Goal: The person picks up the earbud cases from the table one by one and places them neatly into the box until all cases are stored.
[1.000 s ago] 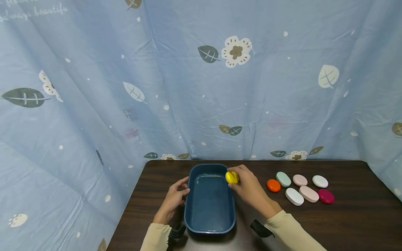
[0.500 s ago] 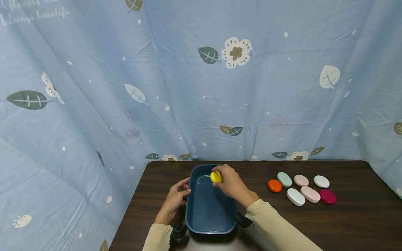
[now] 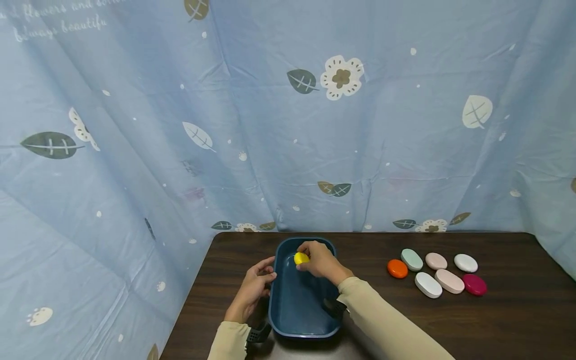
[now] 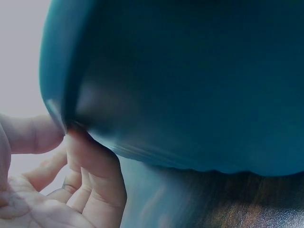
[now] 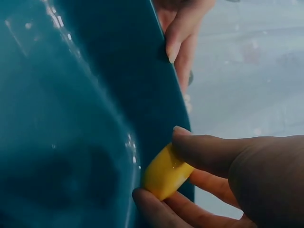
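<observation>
Pinching 1 yellow oval (image 3: 300,258) inside 1 blue tray (image 3: 297,312): R hand (image 3: 321,260). L hand (image 3: 251,289) pinches tray edge. Table (image 3: 504,325), R: 2 white (image 3: 428,285), 2 pink (image 3: 449,281), 1 ea. orange (image 3: 397,268), mint (image 3: 411,259), magenta (image 3: 474,284). Curtain (image 3: 252,90) txt: "flowers and", "always beautifu".

In the head view, the right hand (image 3: 318,259) covers the right part of the yellow oval bar (image 3: 300,258) and a stretch of the right wall of the blue tray (image 3: 300,317); whether bar and tray touch cannot be told. The left sleeve (image 3: 228,341), right sleeve (image 3: 391,322) and dark wooden tabletop (image 3: 508,320) run out at the bottom edge. Pale lettering (image 3: 60,27) at upper left is cut off. In the left wrist view, the blurred tray leaves the frame at top and right, and the left hand (image 3: 253,286) is cropped at lower left.
</observation>
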`<action>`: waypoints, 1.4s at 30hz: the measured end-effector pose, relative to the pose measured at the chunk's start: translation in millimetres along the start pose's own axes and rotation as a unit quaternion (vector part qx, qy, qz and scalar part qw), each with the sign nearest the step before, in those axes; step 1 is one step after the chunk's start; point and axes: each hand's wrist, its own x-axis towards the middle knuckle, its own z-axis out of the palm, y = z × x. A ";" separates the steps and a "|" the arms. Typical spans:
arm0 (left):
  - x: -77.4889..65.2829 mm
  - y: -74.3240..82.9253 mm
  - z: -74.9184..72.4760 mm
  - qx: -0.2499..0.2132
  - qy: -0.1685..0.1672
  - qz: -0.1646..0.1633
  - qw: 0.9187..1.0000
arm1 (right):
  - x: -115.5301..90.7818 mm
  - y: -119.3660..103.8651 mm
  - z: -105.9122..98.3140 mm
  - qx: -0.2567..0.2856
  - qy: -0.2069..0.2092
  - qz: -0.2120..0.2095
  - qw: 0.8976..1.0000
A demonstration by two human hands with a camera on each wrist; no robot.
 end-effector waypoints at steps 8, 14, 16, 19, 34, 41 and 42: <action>1.8 0.0 1.8 0.000 -0.009 -0.004 1.000 | 12.5 2.2 8.0 0.004 -0.014 0.030 0.999; 1.5 -0.2 3.7 0.005 -0.009 0.000 1.000 | 16.2 5.6 15.3 -0.003 -0.009 0.045 0.999; 1.5 -0.4 4.0 0.007 -0.010 0.002 1.000 | 16.9 6.8 17.5 -0.009 -0.006 0.048 0.999; 1.9 -0.5 3.9 0.005 -0.009 0.001 1.000 | 17.0 7.7 19.5 -0.012 -0.001 0.053 0.999; -0.6 -1.5 0.8 0.008 0.001 0.002 1.000 | 2.3 18.3 -8.6 0.038 -0.001 0.017 0.999; -0.2 -2.3 0.4 0.010 0.002 -0.003 1.000 | -13.3 25.2 -39.3 0.078 0.042 0.020 0.996; -0.3 -2.3 0.5 0.011 0.001 -0.002 1.000 | -16.0 27.5 -43.5 0.080 0.049 0.017 0.995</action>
